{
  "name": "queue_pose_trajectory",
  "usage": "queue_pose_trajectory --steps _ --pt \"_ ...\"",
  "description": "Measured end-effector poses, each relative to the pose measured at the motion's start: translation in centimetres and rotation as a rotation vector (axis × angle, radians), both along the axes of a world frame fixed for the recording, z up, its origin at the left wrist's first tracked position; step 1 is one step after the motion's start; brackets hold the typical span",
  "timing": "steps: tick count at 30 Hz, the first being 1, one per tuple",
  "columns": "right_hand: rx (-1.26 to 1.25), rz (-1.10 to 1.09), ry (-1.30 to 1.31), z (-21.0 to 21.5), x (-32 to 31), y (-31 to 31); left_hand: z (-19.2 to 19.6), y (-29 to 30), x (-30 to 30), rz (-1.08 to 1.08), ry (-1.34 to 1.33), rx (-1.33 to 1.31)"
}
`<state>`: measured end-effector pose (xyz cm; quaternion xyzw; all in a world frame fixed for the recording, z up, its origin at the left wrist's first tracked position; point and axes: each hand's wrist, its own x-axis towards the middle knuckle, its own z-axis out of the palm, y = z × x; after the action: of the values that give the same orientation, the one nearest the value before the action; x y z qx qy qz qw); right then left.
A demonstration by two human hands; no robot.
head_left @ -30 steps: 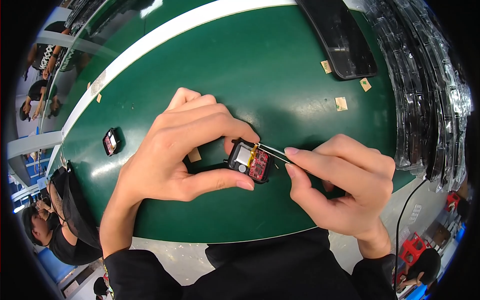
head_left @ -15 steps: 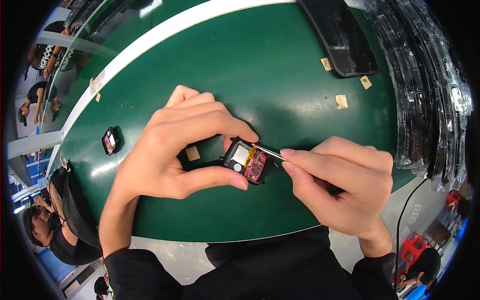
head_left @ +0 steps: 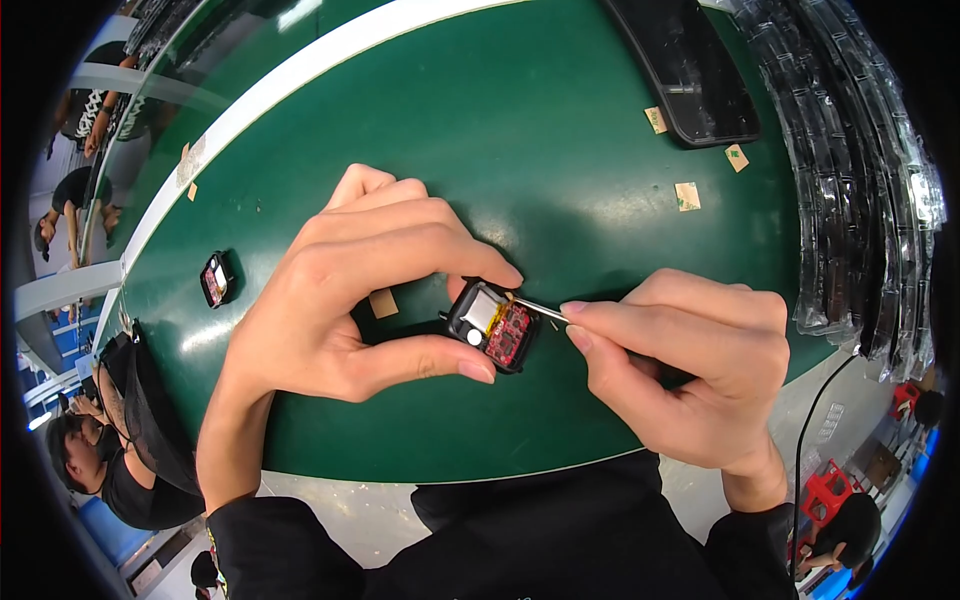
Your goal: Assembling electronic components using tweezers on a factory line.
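Between the thumb and fingers of my left hand (head_left: 350, 290) is an opened watch case (head_left: 494, 328), small, black and squarish. Inside it show a silver battery, a round white part, yellow tape and a red circuit board. My right hand (head_left: 690, 365) pinches a thin silver metal tool (head_left: 540, 310) whose tip is at the case's upper edge, by the yellow tape. Whether that tool has one prong or two I cannot tell. Left of my left hand lies a second opened watch case (head_left: 216, 279) on the green table (head_left: 420, 430).
A black phone (head_left: 690, 75) lies at the far right, with small tan adhesive squares (head_left: 687, 196) around it. Another tan square (head_left: 383, 303) is beside my left hand. Clear plastic trays (head_left: 850, 190) stack along the right edge. A co-worker (head_left: 140, 450) sits at the left.
The watch case and the tool tip have shifted very slightly. Both hands keep their grip, and the tool stays at the case's upper edge.
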<state>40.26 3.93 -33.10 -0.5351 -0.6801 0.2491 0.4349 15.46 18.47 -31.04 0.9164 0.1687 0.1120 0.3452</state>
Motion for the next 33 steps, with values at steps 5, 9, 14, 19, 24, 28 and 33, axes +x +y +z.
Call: queue_pose_trajectory --steps 5,9,14,19,24,28,33 --pt "0.031 -0.015 0.018 -0.3 -0.3 0.1 0.1 0.0 0.1 -0.015 0.004 0.006" --pt "0.036 -0.029 0.003 -0.2 -0.5 0.1 -0.1 0.0 0.2 -0.028 -0.008 0.052" --pt "0.039 -0.041 0.005 -0.1 -0.5 0.1 0.0 0.0 0.0 -0.021 0.001 0.066" --pt "0.095 -0.012 -0.014 -0.9 -0.4 0.1 0.0 -0.2 0.2 -0.002 -0.006 0.045" --pt "0.096 -0.028 -0.005 -0.6 -0.5 0.1 0.0 -0.1 0.1 -0.009 0.002 0.044" --pt "0.117 -0.007 -0.03 -0.3 -0.5 0.0 0.0 -0.1 0.1 -0.016 -0.007 0.047" --pt "0.194 0.009 -0.026 -1.1 -0.5 -0.1 0.0 -0.1 0.2 -0.013 -0.008 0.036"
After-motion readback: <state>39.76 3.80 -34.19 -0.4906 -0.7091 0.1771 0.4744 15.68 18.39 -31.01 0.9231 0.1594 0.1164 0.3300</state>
